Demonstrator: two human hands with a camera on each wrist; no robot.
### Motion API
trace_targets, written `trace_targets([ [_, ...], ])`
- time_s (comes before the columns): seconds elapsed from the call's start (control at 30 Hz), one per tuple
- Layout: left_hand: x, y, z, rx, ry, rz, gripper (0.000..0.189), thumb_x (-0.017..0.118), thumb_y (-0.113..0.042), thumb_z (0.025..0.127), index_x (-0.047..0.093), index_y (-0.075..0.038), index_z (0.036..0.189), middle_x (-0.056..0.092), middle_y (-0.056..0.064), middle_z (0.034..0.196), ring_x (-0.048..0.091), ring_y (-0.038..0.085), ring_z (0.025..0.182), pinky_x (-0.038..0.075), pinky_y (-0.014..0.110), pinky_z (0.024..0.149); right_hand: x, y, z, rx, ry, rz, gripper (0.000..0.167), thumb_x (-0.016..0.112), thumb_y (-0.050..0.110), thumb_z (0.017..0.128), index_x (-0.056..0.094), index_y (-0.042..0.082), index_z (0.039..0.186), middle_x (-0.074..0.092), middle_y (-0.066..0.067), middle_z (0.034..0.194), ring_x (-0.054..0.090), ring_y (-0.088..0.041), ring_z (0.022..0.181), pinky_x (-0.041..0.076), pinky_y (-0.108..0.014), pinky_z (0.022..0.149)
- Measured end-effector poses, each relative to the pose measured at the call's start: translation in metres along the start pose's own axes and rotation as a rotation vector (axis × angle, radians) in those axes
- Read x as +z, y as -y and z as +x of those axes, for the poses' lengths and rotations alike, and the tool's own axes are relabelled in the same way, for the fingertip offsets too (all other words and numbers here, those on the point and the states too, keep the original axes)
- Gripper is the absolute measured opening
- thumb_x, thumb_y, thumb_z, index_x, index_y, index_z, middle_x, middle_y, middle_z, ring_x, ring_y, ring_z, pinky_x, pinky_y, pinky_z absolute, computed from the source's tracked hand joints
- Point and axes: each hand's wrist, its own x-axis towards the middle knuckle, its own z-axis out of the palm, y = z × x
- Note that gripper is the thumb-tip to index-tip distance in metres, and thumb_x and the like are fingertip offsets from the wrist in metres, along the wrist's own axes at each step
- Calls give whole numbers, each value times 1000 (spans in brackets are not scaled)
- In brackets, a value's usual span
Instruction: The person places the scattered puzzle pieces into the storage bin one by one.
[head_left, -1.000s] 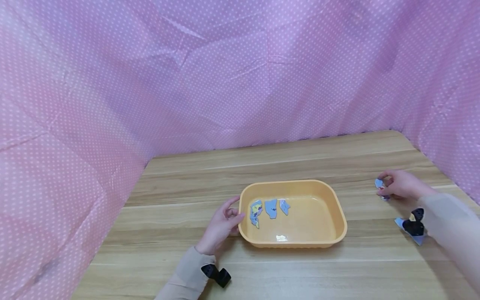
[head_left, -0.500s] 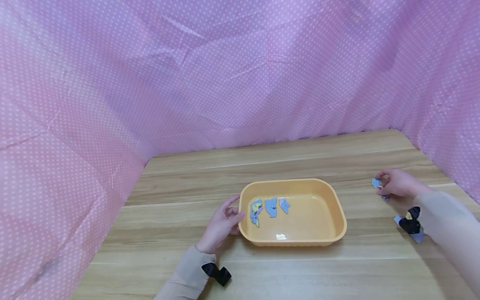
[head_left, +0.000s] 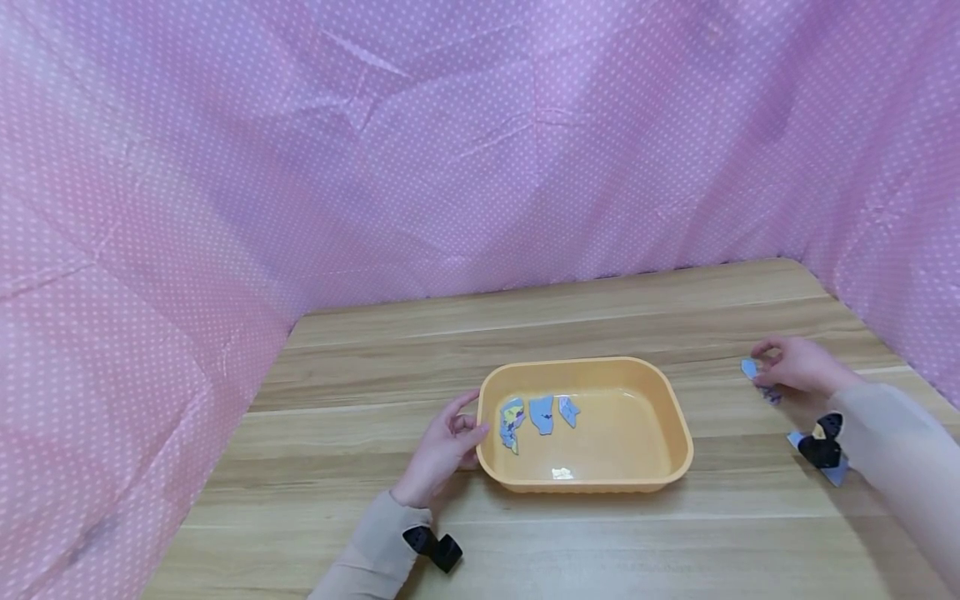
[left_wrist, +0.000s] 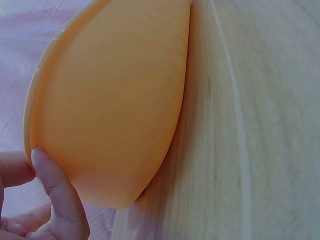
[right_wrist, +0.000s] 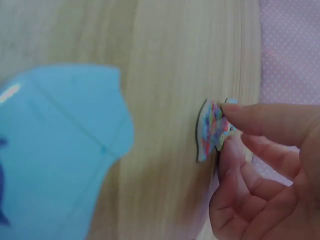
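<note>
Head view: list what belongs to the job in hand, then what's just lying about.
Likely the job:
tray, left hand on its rim
three pieces inside
colourful piece in right hand
blue piece near right wrist

Likely just around:
table
cloth
wrist cameras

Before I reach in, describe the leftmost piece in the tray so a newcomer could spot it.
On the wooden table sits a yellow-orange tray. Three flat pieces lie toward its left side; the leftmost piece is the only one of them with yellow patches.
</note>
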Motion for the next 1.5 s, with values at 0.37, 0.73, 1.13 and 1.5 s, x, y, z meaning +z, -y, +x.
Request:
trace_targets([
  [0.37,1,-1,-3,-2,5,-2,58,59,-7,92,35,-11,145,57,6,90,56,10,65,50,23,57,3,1,-2,13,-4,35,54,70,20,78,49,-14,114,63,-4,75,54,-14,68,40,-26,63],
  [0.73,2,-2,-4,5,11,-14,57,59,-7,93,35,-10,145,57,5,89,56,9,66,50,23,57,7,-1,0,-67,-31,78,44,69,8,78,52,-15,113,55,-3,79,48,-5,65,42,-21,58],
  [1.13,3,-2,-6,-5,13,-15,58,59,-6,92,34,-9,145,58,7,91,57,9,66,51,24,58,10,-3,-5,-76,15,193,47,65,-1,82,45,-21,119,52,-2,77,45,-2,57,42,-20,50],
  [1.5,3,-2,-5,-1,6,-17,57,58,-5,93,35,-9,145,58,8,92,59,10,68,53,25,59,8,10,-8,-67,25,234,52,61,7,87,41,-14,130,57,-11,92,51,-3,68,48,-22,57],
])
